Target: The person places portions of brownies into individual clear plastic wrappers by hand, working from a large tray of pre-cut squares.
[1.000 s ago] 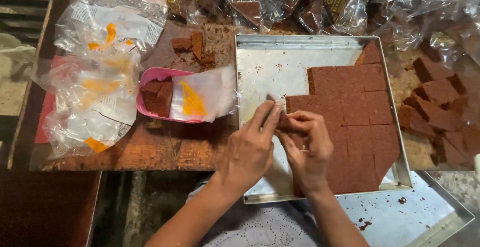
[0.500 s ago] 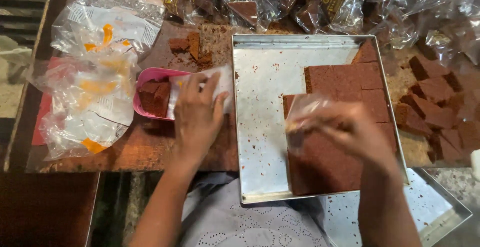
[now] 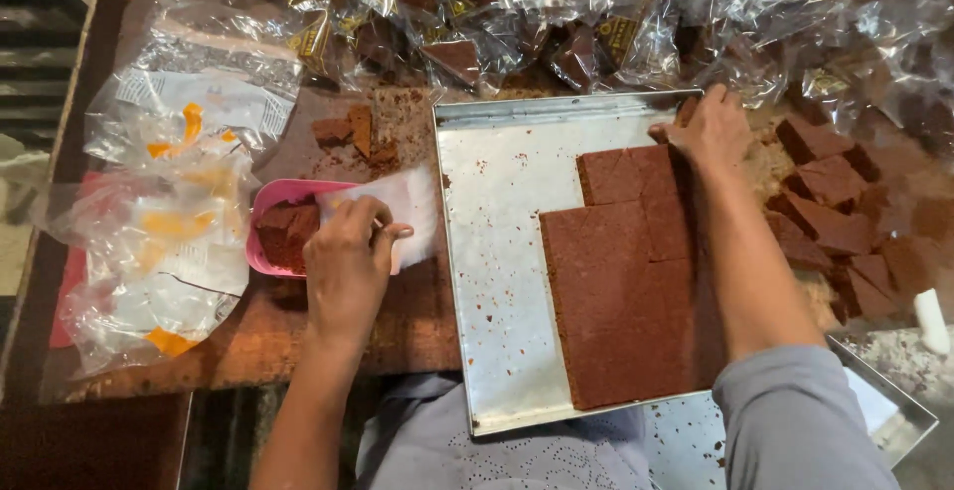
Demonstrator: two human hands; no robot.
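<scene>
My left hand (image 3: 348,256), left of centre, pinches a clear wrapper (image 3: 407,214) over the pink tub (image 3: 270,251); my right hand (image 3: 711,127) rests, fingers curled, at the tray's (image 3: 497,281) upper edge by the brown slab (image 3: 626,291). Bagging step; next needs a cut piece.

Clear wrapped brown cake packets (image 3: 556,23) heaped along top; empty clear bags, orange-printed (image 3: 169,222), piled left.

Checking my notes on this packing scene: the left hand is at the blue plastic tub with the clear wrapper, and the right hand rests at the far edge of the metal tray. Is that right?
Not quite: the head view shows the plastic tub is pink, not blue. The left hand is at it with the clear wrapper, and the right hand rests at the metal tray's far edge.
</scene>
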